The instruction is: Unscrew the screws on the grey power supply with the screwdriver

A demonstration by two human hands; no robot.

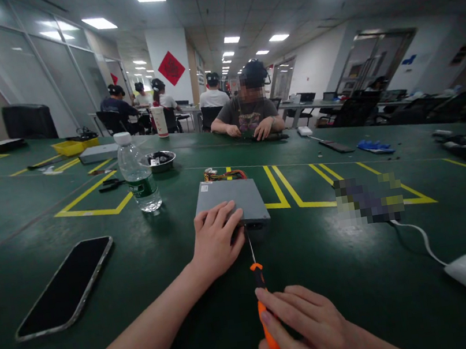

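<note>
My right grip (pixel 303 322) pinches the screwdriver (pixel 259 278), tip at the grey metal box's (pixel 244 193) near face. Box sits mid-worktop (pixel 336 252); my left grip (pixel 218 238), spread over it, likely braces it.

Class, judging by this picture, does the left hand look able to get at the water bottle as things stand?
Probably yes, if the left hand leaves the grey box it rests on; the water bottle stands ahead to its left, with nothing visible blocking the way.

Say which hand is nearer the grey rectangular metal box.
Left: the left hand rests on the box; the right hand is apart, nearer the camera, holding an orange screwdriver.
</note>
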